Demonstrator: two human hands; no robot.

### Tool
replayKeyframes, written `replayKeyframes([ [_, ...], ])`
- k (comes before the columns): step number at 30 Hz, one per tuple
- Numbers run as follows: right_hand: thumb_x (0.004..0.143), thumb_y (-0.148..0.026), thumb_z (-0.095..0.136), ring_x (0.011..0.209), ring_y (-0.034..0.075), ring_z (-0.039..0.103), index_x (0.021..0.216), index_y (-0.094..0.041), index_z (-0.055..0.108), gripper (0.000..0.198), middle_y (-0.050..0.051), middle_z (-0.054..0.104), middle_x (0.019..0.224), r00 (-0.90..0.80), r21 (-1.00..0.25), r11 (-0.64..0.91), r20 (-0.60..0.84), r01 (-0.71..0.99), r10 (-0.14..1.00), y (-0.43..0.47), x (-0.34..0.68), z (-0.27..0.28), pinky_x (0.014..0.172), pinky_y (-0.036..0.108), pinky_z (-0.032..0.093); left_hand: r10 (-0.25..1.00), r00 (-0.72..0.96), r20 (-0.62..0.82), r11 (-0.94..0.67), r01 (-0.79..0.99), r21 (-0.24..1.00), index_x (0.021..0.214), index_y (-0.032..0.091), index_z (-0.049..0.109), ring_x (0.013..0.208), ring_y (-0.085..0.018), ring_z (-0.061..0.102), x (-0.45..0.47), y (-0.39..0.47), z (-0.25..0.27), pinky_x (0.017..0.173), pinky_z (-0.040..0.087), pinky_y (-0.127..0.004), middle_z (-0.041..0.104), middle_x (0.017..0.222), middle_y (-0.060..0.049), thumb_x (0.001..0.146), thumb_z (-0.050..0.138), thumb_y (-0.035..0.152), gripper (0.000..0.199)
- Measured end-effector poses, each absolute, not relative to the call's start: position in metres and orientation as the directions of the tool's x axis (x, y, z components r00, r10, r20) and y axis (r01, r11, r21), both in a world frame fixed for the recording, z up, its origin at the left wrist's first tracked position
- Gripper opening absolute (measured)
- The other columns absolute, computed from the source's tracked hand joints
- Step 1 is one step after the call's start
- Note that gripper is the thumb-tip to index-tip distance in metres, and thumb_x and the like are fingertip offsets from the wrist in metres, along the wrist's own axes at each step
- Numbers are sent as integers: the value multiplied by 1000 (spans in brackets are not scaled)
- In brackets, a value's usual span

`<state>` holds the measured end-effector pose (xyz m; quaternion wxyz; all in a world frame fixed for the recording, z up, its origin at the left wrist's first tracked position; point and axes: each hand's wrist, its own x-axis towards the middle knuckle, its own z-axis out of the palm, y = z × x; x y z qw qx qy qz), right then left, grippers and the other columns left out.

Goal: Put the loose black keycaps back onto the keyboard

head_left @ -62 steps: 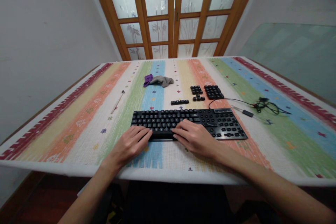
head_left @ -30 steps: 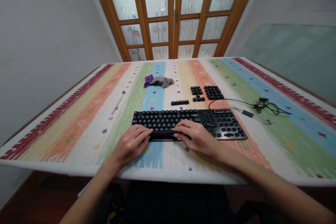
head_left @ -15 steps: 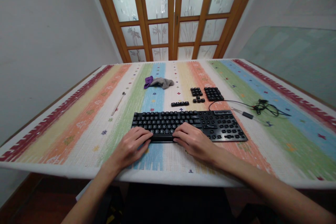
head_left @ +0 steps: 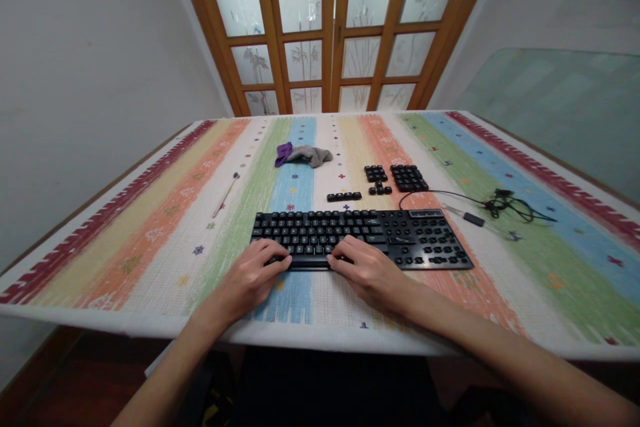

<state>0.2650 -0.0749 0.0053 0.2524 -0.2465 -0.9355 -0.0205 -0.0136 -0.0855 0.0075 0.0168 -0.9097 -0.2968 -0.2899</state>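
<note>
A black keyboard [head_left: 425, 230] lies on the table in front of me. Its main block carries keycaps, while the right-hand sections show mostly bare switches. Along its front edge runs the long space bar [head_left: 310, 262]. My left hand [head_left: 257, 270] is closed at the bar's left end, the thumb reaching onto it and the other fingers bent over the keys. At the right end, my right hand [head_left: 363, 267] is closed too, with thumb and index finger close together on the bar. Both hands hide the bar's ends.
Behind the keyboard, loose black keycaps stand in groups: a short row [head_left: 344, 197], a small block [head_left: 376, 173], arrow keys [head_left: 380, 189] and a number pad block [head_left: 409, 178]. A grey and purple cloth [head_left: 305, 155], a thin brush [head_left: 226, 195], a keycap puller [head_left: 473, 219] and a coiled cable [head_left: 513, 207] lie around.
The fingers of both hands have bent more, and the left thumb now shows along the front edge. The hands stay at the same ends of the space bar. The view has shifted slightly.
</note>
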Motion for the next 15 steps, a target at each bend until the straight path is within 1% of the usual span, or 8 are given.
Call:
replayKeyframes([
  [3,94,-4,43,81,22,53,95,-11,64,23,11,62,86,-794,11,888,453,460,406,-76,263,4,71,34,47,565,651,507,-803,576,154,97,16,68,92,-22,59,-9,-88,10,81,54,-41,64,94,-10,92,51,5,21],
  [5,94,-8,45,83,23,53,94,-10,65,20,12,62,86,-800,24,886,441,463,407,-78,262,4,74,36,48,590,637,496,-786,594,173,97,16,68,91,-23,57,-6,-90,11,81,54,-41,63,93,-10,92,54,9,17],
  [8,92,-14,48,84,25,52,92,-7,67,20,13,61,85,-792,3,878,433,478,430,-82,261,5,77,38,49,607,621,496,-771,611,179,99,15,68,95,-25,56,-5,-92,11,85,52,-45,63,97,-10,92,56,13,14],
  [11,90,-13,48,83,24,51,95,-7,68,21,13,61,85,-785,-23,875,431,483,444,-82,263,5,76,38,50,614,613,498,-764,620,178,98,16,69,98,-26,55,-6,-92,11,87,51,-47,62,100,-10,93,57,16,14],
  [15,93,-13,49,82,22,51,96,-12,69,21,10,62,86,-735,-134,856,457,499,501,-76,267,7,73,35,49,602,602,524,-768,617,173,96,17,70,98,-24,56,-8,-88,12,85,52,-45,62,101,-10,95,58,19,13],
])
